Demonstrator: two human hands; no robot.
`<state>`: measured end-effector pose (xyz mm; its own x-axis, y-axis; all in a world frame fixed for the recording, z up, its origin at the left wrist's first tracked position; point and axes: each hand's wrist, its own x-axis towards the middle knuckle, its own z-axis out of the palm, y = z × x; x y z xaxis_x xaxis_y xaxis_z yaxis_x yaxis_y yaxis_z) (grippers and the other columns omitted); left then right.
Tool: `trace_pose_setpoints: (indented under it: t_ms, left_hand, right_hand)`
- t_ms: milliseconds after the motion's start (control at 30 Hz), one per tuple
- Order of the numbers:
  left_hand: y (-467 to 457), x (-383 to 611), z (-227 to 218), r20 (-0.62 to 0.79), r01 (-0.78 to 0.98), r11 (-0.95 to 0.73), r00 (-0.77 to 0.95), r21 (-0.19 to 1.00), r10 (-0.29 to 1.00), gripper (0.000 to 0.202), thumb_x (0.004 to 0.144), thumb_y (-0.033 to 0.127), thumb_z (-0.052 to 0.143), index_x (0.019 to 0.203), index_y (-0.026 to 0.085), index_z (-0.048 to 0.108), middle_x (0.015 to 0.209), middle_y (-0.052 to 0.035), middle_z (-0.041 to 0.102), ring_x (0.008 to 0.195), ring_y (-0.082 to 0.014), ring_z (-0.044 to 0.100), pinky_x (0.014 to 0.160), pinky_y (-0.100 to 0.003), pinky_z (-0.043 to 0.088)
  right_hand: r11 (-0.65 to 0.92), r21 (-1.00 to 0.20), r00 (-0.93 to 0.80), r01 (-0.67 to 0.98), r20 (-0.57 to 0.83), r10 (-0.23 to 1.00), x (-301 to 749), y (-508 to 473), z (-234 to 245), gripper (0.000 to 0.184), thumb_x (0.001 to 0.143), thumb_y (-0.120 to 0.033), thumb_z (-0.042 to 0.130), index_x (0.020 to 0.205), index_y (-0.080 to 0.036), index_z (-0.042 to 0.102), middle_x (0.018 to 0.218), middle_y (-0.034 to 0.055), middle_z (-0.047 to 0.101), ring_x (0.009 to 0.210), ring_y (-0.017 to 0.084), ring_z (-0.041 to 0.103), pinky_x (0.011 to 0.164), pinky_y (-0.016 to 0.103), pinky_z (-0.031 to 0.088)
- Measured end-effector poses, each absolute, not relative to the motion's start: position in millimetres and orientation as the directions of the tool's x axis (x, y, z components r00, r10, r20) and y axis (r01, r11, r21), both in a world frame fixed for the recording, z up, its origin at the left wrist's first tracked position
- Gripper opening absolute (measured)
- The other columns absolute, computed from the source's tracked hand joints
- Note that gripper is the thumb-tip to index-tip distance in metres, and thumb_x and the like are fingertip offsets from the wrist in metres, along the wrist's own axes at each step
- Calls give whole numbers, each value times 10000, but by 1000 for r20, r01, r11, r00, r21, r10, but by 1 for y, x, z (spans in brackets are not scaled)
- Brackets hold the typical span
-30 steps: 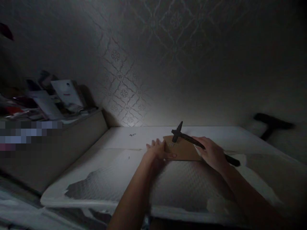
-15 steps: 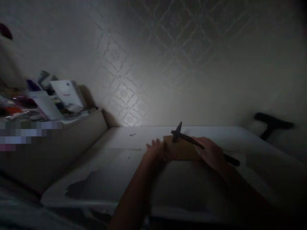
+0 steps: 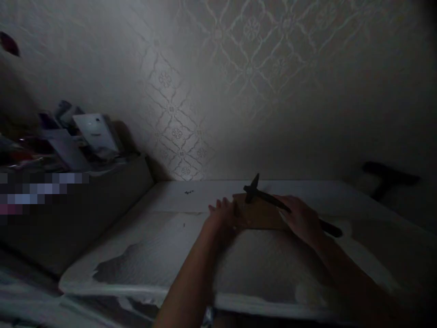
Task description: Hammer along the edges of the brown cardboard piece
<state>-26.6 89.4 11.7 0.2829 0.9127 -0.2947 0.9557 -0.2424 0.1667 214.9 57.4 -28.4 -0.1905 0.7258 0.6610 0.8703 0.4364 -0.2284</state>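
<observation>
The scene is dim. A small brown wooden board (image 3: 261,215) lies flat on a white table (image 3: 164,237). My left hand (image 3: 223,218) rests at the board's left edge, fingers pinched close to its surface; whether they hold something small is too dark to tell. My right hand (image 3: 300,218) grips the handle of a dark hammer (image 3: 254,187). The hammer's head hangs just above the board's far left part, and its handle end (image 3: 332,231) sticks out past my wrist to the right.
A patterned wallpapered wall (image 3: 218,91) rises right behind the table. Small dark bits (image 3: 188,192) lie on the far tabletop. A low cabinet (image 3: 85,196) at the left carries boxes and clutter (image 3: 92,132). A dark bar-shaped object (image 3: 385,175) stands at the right.
The hands and hammer stay almost still. The lighting dipped and rose between frames. The camera view shifted very slightly.
</observation>
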Motion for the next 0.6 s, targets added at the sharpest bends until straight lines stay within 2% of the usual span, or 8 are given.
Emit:
trace_pose_setpoints:
  t_ms: [167,267,333,367,433,467,500,600]
  left_hand:
    - [87,-27,13,-284,953,-241,286,184,915,1058,657,758,552,1479,233,142,1546,-203,76,1392,-436,66,1024,-684,165]
    - [85,-26,17,-203,951,-218,262,218,943,971,683,715,582,1454,228,249,1544,-200,100,1394,-430,61,1023,-694,132]
    - [82,-22,21,-81,908,-276,316,316,945,790,733,664,580,1385,256,401,1519,-153,250,1390,-405,148,1042,-665,158]
    - [80,-18,23,-2,849,-346,378,399,926,673,776,621,563,1338,264,472,1473,-123,364,1370,-376,242,1058,-617,204]
    - [73,-6,24,163,654,-497,503,571,849,471,861,512,504,1242,245,579,1300,-78,574,1245,-294,465,1046,-471,336]
    - [69,1,24,230,547,-545,539,636,810,419,888,465,476,1200,222,614,1213,-69,634,1154,-259,546,1010,-404,392]
    - [65,9,23,274,471,-563,549,679,790,397,902,439,456,1158,198,641,1146,-68,669,1078,-239,593,974,-365,426]
    - [52,31,17,315,358,-535,515,765,797,397,916,429,440,1109,157,656,1073,-75,693,982,-229,633,902,-334,465]
  right_hand:
    - [370,-213,-102,904,732,673,218,59,-25,373,853,-203,427,1194,-210,578,1067,84,670,941,244,613,783,369,501]
    - [343,-210,-57,916,776,628,218,58,-22,361,867,-236,427,1190,-194,583,1068,95,670,932,246,611,793,370,493]
    - [342,-213,-45,915,790,611,215,58,-21,357,873,-242,421,1187,-191,583,1069,101,670,934,247,608,806,376,488]
    - [349,-215,-45,912,793,608,214,57,-20,355,876,-244,418,1187,-190,581,1069,103,670,938,248,606,811,377,487]
    - [366,-221,-49,904,797,602,209,55,-19,350,881,-251,417,1186,-189,575,1066,105,670,949,249,603,822,380,486]
    - [373,-224,-51,900,797,601,207,54,-18,349,881,-252,420,1190,-187,570,1060,106,670,952,248,602,823,379,488]
    - [381,-225,-56,897,797,602,205,52,-17,350,880,-247,425,1196,-182,562,1054,107,668,955,246,601,822,376,490]
    - [426,-211,-104,880,789,606,199,47,-16,375,863,-186,417,1219,-175,532,1040,103,663,957,237,599,824,368,494]
